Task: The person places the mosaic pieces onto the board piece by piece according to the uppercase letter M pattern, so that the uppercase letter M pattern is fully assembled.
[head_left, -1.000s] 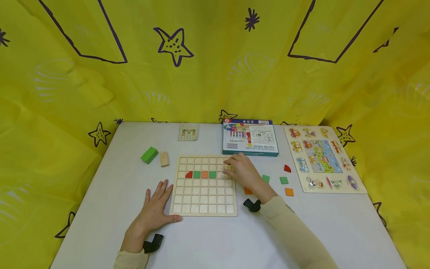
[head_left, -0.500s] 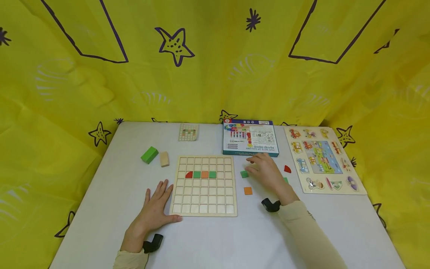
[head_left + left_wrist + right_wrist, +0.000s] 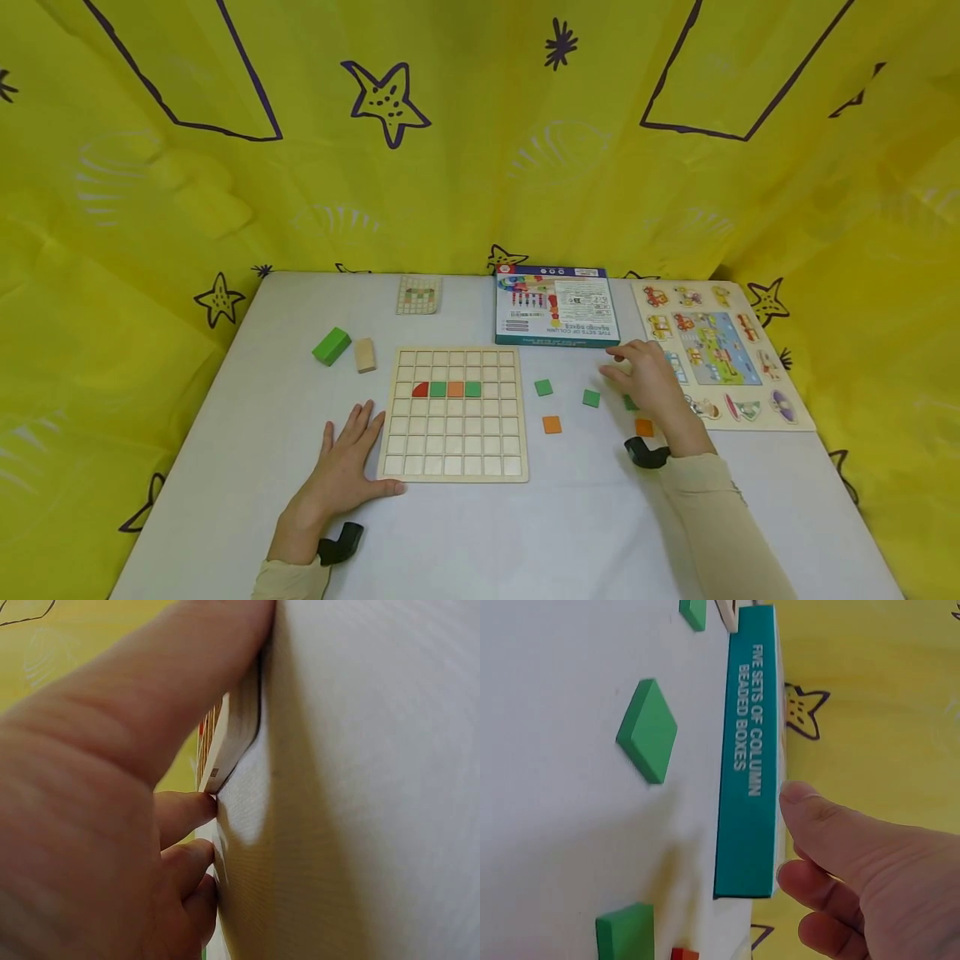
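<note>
In the head view, a wooden grid board lies mid-table with a row of inlaid pieces: a red quarter-circle, a green square tile, an orange one and another green one. My left hand rests flat at the board's lower-left corner, fingers spread, with the thumb along the near edge. Above the table to the right, my right hand holds nothing, fingers loosely bent. Near it lie loose green tiles and orange tiles. A red piece shows below in the right wrist view.
Behind the board stand a pattern card and a boxed bead set. A picture puzzle board lies at the right, partly behind my right hand. A green block and a plain wooden block sit at the left.
My right hand has moved right, from over the board across the loose tiles toward the puzzle board, uncovering tiles and covering the loose red piece. My left hand has stayed in place.
</note>
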`<state>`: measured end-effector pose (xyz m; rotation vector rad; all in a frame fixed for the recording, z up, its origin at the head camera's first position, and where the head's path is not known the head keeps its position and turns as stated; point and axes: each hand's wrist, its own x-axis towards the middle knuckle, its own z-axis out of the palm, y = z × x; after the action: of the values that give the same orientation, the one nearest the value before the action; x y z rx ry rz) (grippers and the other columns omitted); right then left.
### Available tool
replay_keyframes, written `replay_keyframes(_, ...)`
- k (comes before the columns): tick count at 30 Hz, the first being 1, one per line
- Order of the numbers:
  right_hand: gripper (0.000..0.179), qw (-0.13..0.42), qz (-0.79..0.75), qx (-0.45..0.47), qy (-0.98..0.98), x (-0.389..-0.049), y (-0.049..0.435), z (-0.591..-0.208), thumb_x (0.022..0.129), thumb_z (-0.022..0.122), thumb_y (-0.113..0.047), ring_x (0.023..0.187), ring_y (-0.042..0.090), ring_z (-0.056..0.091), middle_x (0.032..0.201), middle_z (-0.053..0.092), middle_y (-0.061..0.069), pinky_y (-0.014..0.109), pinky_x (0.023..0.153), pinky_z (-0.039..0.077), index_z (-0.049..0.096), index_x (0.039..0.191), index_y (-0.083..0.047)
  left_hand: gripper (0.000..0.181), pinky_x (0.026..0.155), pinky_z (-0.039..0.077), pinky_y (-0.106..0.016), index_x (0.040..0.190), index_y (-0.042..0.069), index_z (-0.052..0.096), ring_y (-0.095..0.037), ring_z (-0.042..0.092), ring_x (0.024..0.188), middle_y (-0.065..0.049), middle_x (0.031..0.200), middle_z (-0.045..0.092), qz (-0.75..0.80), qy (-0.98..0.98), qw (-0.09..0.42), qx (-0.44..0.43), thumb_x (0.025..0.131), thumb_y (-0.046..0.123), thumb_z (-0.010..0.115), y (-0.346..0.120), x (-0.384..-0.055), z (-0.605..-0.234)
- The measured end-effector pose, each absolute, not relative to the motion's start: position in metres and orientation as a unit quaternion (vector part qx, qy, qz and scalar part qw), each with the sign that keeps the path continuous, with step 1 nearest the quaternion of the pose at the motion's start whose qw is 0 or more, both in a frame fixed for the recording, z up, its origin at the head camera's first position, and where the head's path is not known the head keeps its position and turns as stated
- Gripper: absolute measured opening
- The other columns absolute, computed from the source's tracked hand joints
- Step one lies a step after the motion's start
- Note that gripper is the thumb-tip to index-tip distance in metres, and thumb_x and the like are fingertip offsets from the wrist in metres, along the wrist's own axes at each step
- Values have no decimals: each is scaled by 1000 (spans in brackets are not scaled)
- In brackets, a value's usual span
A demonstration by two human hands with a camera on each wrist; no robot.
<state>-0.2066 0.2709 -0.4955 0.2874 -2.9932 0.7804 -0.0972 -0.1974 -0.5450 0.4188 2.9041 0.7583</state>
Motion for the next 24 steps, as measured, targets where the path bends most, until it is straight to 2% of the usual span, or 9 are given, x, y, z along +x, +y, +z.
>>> replay_keyframes(7,37,9,247,70,-967,-206,286,-500,90,73,-20,91,30,43,100,61,13,40,74,39,67,118,4,117,109,-2,-64,149,-3,33,-38,10,145,-21,158,17,253,956,59,137,66,67,77,-199,-97,-546)
replay_keyframes(11,36,8,236,64,-970,-206,294,-503,90,72,-18,90,32,43,96,60,14,42,74,38,67,117,5,118,110,-3,-64,150,-2,33,-38,9,146,-21,158,17,252,956,61,137,66,67,77,-199,-97,-547)
replay_keyframes(18,35,14,212,45,-976,-204,305,-511,88,74,-18,92,35,46,100,62,20,45,76,40,68,113,6,118,110,-3,-63,150,-2,33,-37,9,146,-20,159,17,254,956,61,137,65,67,78,-198,-97,-546)
replay_keyframes(24,36,24,194,49,-979,-203,312,-515,86,76,-18,90,37,47,92,61,20,48,74,41,68,110,9,117,109,-2,-64,149,-3,34,-38,10,145,-21,158,17,250,957,60,137,65,66,79,-198,-97,-545)
